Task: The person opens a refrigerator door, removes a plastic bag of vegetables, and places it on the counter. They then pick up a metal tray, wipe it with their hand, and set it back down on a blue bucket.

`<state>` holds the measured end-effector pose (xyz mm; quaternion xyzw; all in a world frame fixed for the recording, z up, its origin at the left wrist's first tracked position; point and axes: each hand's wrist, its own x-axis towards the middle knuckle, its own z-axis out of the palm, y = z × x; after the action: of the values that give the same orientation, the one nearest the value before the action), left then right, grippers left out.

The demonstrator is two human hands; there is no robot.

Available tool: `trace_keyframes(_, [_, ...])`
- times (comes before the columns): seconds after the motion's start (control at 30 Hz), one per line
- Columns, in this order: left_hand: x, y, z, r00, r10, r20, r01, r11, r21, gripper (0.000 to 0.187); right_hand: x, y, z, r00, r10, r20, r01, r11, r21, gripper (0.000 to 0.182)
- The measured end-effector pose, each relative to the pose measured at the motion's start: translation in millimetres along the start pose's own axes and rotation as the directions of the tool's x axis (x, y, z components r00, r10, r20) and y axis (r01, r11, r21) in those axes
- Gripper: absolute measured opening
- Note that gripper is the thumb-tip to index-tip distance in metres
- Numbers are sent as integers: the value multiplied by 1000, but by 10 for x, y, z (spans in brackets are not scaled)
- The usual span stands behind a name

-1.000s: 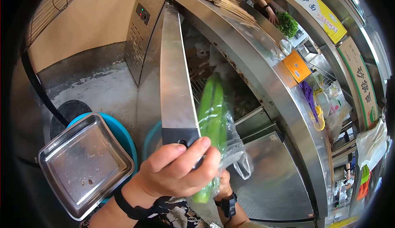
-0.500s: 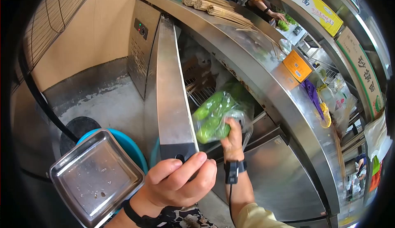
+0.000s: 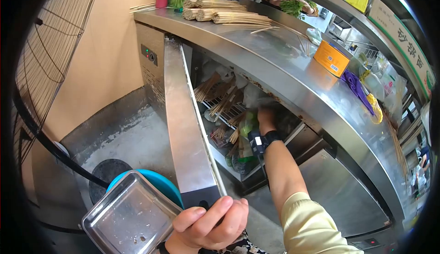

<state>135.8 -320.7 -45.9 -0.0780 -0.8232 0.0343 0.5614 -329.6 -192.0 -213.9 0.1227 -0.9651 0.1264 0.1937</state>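
Note:
My left hand (image 3: 208, 224) grips the lower edge of the steel fridge door (image 3: 183, 121), which stands swung open toward me. My right hand (image 3: 266, 119), with a black watch on its wrist, reaches deep onto the upper wire shelf inside the fridge. It rests on a clear bag of green vegetables (image 3: 248, 123) lying among the skewers there. The fingertips are hidden in the dark of the shelf.
Bundles of skewers (image 3: 220, 98) and more bags fill the fridge shelves. A steel tray (image 3: 133, 217) sits on a teal basin (image 3: 158, 185) by my left arm. On the counter lie bamboo skewers (image 3: 224, 15) and an orange box (image 3: 331, 58). Another person's hands (image 3: 293, 4) handle greens behind it.
My right hand has carried the bag of green vegetables from in front of the door up and into the fridge shelf. My left hand stays on the door, and my view has tilted upward.

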Motion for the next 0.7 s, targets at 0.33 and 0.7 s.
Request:
trace_keyframes(0.33, [107, 190, 125, 999, -22, -29, 24, 998, 58, 8, -2564, -538, -1257, 841, -234, 488, -218, 679, 701, 34])
trace_keyframes(0.7, [466, 1403, 476, 903, -98, 417, 425, 332, -842, 21, -3986, 68, -2460, 496, -772, 397, 78, 495, 866, 34])
